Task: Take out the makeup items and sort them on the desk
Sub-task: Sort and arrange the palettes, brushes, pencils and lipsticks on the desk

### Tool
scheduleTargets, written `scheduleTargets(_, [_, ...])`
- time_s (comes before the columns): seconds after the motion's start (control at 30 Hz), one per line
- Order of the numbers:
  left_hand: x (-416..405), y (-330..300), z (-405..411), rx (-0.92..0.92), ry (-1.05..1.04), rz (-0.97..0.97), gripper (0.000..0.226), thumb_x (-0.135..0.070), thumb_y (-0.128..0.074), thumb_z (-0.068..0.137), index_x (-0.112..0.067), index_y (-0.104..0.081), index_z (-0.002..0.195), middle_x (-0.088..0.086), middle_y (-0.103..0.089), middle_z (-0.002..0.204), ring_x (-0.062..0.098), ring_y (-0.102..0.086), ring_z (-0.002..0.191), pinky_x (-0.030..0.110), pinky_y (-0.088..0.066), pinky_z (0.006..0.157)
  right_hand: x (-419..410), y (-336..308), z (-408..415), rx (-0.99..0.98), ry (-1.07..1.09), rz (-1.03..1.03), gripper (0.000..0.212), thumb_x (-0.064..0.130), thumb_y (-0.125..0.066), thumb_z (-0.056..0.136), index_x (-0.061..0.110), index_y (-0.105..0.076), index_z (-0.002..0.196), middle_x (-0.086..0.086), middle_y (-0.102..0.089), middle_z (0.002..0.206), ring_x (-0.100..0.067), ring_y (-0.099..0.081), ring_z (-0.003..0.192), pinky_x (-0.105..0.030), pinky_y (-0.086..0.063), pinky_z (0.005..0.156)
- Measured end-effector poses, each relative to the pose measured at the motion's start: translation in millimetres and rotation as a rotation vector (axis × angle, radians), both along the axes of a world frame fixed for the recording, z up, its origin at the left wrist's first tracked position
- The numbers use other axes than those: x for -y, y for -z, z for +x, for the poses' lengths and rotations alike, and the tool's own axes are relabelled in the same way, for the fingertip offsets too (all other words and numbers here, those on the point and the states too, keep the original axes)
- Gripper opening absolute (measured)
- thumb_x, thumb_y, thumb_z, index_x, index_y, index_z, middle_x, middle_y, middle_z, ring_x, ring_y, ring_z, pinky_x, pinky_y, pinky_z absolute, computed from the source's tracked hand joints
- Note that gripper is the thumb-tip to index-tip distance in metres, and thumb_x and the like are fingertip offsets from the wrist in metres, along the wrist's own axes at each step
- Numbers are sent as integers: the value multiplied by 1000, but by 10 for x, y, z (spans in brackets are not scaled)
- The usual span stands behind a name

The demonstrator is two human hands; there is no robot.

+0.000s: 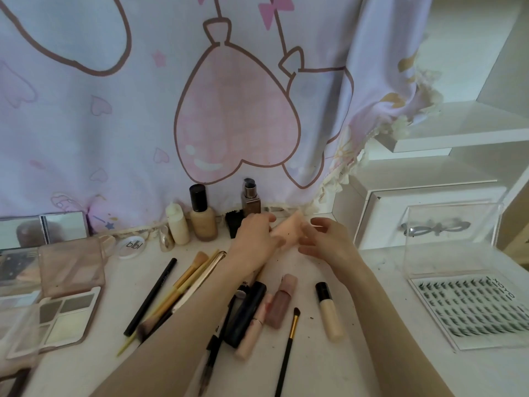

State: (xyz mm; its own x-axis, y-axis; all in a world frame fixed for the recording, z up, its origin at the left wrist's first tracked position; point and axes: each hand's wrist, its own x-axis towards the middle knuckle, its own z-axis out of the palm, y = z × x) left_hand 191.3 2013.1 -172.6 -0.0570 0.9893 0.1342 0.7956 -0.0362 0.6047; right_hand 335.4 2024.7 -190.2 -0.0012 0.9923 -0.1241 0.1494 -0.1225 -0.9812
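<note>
The left hand (pixel 254 236) pinches a peach sponge (pixel 286 229) above the back of the desk (pixel 357 353). The right hand (pixel 326 242) hovers just beside it, fingers loose, gripping nothing. Brushes (pixel 183 285) and tubes (pixel 282 302) lie nearer.

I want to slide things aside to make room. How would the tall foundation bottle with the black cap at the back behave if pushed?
The foundation bottle stands upright, tall and narrow, so a push near its cap would probably tip it. It looks like glass and mostly full: likely heavy for its size, and breakable. The white squeeze bottle stands close beside it and might get knocked.
</note>
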Motion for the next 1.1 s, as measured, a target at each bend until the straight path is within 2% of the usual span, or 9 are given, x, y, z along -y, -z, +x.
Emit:
scheduleTargets(0.1, [45, -74, -37, 121, 0, 131, 48, -21, -69, 80, -15, -54, 125, 2, -61, 112, 11, -53, 99, 15, -36, 83, 14, -29, 57, -140, 64, -74, 49, 30, -63, 88, 5, -47, 126, -9, -62, 96, -15, -63, 66, -28, -55, 66])
scheduleTargets(0.2, [149, -164, -119, 363, 15, 204, 37, -21, -69, 81, -19, -60, 117, -15, -61, 94, -3, -55, 86, 3, -39, 72, 37, -89, 96, -545, -21, -229, 23, 25, -62, 88, 3, -60, 96, -7, -58, 73, -13, -54, 50, -19, -43, 41])
scheduleTargets(0.27, [221, -209, -177, 477, 29, 260, 29, -24, -66, 83, -23, -61, 111, -20, -61, 93, -5, -57, 90, 2, -42, 74, 51, -128, 78, -761, -89, -295, 16, 21, -58, 90, 5, -59, 86, -5, -55, 63, -11, -49, 44, -16, -37, 35])
scheduleTargets(0.4, [338, -242, -291, 372, 183, 359, 32, -27, -66, 80, -36, -52, 108, -17, -54, 111, -6, -54, 95, 10, -46, 80, 49, -144, 27, -929, -53, -328, 16, 16, -54, 92, 5, -55, 81, -7, -51, 65, -8, -45, 38, -12, -33, 31])
scheduleTargets(0.47, [366, -208, -350, 223, 286, 396, 38, -20, -69, 78, -30, -53, 111, -12, -47, 117, -2, -51, 93, 11, -45, 82, 37, -131, 40, -963, 11, -341, 15, 14, -53, 93, 5, -53, 81, -10, -52, 67, -8, -44, 37, -12, -32, 31])
scheduleTargets(0.6, [338, -185, -446, -16, 338, 482, 35, -12, -67, 80, -12, -58, 114, -10, -43, 119, -5, -43, 92, 0, -32, 85, 27, -114, 33, -927, 7, -348, 14, 14, -49, 94, 2, -53, 89, -14, -59, 61, -7, -43, 36, -12, -31, 30])
scheduleTargets(0.77, [266, -225, -517, 8, 369, 483, 30, -6, -58, 86, -12, -57, 115, -15, -43, 121, -8, -38, 109, 1, -29, 93, 72, -114, -49, -870, -78, -373, 21, 18, -44, 97, -2, -53, 95, -15, -59, 57, -6, -45, 37, -11, -33, 30])
scheduleTargets(1.0, [200, -112, -494, 110, 144, 417, 23, -22, -43, 95, -12, -57, 110, -8, -55, 89, 0, -50, 72, 4, -38, 69, 92, -86, -112, -786, -37, -269, 19, 20, -53, 94, 2, -60, 92, -7, -65, 62, -12, -55, 43, -14, -44, 39])
scheduleTargets(1.1, [187, -124, -551, 220, 112, 378, 29, -33, -43, 92, -20, -52, 116, -15, -56, 89, -5, -55, 75, 6, -43, 65, 85, -70, -114, -781, -6, -249, 18, 19, -53, 93, 3, -60, 91, -6, -65, 62, -11, -55, 42, -14, -43, 37])
